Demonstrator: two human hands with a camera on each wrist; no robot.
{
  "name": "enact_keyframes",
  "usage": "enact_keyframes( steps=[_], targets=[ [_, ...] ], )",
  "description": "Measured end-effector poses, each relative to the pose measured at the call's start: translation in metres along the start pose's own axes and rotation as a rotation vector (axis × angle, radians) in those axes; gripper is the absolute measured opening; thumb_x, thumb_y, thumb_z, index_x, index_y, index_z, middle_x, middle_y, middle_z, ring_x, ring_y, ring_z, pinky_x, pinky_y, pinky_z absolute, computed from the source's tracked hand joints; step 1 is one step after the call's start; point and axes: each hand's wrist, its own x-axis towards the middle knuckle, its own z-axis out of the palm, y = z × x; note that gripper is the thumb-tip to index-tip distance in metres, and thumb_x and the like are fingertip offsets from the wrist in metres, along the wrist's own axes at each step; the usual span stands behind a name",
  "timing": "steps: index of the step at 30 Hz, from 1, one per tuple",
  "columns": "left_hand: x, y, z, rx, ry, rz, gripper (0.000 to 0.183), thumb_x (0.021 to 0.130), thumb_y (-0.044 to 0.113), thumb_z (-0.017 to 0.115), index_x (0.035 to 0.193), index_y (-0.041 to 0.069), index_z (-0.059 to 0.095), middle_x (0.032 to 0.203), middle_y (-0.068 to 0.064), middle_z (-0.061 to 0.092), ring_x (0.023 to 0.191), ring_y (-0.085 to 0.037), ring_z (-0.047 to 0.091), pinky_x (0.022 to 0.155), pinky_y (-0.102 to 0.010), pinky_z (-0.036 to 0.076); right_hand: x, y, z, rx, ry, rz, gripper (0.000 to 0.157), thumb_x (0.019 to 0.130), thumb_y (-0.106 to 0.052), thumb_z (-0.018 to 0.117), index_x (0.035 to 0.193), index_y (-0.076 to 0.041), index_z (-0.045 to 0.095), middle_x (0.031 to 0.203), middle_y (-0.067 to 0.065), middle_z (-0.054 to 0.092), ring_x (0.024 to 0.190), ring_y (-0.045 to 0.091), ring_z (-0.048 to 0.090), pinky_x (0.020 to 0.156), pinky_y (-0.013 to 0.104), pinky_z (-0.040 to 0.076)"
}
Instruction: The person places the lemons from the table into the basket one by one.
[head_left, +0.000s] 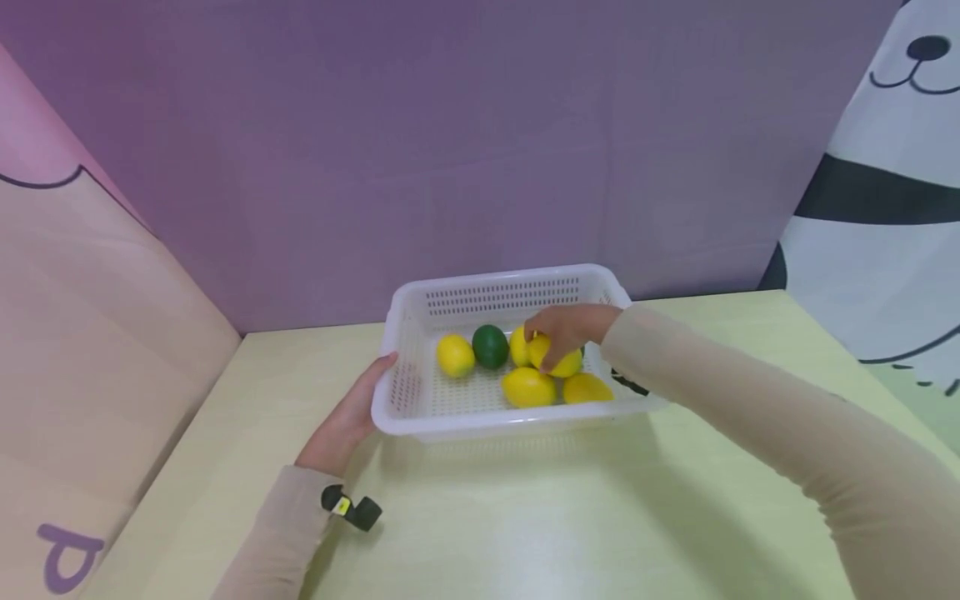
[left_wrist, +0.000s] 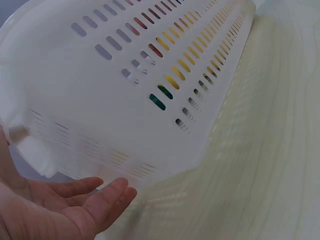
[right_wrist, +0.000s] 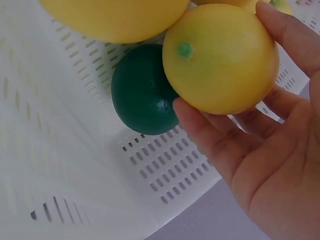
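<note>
A white plastic basket (head_left: 465,423) with slotted walls stands on the table. At its left end my left hand (head_left: 360,406) grips the rim, the thumb on top and the fingers (left_wrist: 107,197) beneath, against the outer wall. My right hand (head_left: 573,323) reaches inside and holds a yellow lemon (right_wrist: 220,60) between thumb and fingers. Close by the held lemon lies a dark green, smooth round fruit (right_wrist: 142,92). Other lemons, such as this one (head_left: 528,387), lie around the hand, and a dark green fruit (head_left: 490,347) rests beside the leftmost lemon (head_left: 455,356).
The pale wood-look table (head_left: 480,517) extends in front of the basket and to both sides. Right behind the basket hangs a purple cloth backdrop (head_left: 450,167). Printed cloth panels stand at the left (head_left: 90,333) and right (head_left: 885,250).
</note>
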Motion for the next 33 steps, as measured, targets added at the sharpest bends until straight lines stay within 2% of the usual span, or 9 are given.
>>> enact_keyframes(
  steps=[13, 23, 33],
  targets=[
    [-0.0001, -0.0003, 0.0, 0.0, 0.01, -0.003, 0.064, 0.1, 0.044, 0.022, 0.152, 0.013, -0.001, 0.15, -0.027, 0.019, 0.134, -0.044, 0.027, 0.109, -0.051, 0.028, 0.004, 0.0028, 0.0036, 0.026, -0.019, 0.031, 0.053, 0.077, -0.032, 0.078, 0.122, -0.025, 0.051, 0.124, -0.002, 0.054, 0.108, 0.022, 0.048, 0.102, 0.05, 0.039],
    [-0.0002, -0.0001, 0.0005, -0.01, 0.018, -0.004, 0.064, 0.1, 0.044, 0.022, 0.152, 0.013, 0.001, 0.149, -0.026, 0.021, 0.134, -0.044, 0.028, 0.11, -0.051, 0.026, 0.0015, 0.0025, 0.0067, -0.007, 0.002, 0.053, 0.058, 0.073, -0.031, 0.081, 0.121, -0.024, 0.05, 0.115, -0.003, 0.053, 0.103, 0.021, 0.049, 0.099, 0.046, 0.042],
    [0.0, 0.0, 0.0011, -0.014, 0.0, -0.003, 0.064, 0.1, 0.042, 0.022, 0.152, 0.013, -0.001, 0.15, -0.027, 0.019, 0.134, -0.045, 0.026, 0.109, -0.052, 0.026, 0.0019, 0.0049, 0.0086, 0.025, -0.017, 0.021, 0.054, 0.076, -0.026, 0.08, 0.122, -0.023, 0.052, 0.116, -0.004, 0.054, 0.105, 0.021, 0.047, 0.1, 0.044, 0.042]
  ],
)
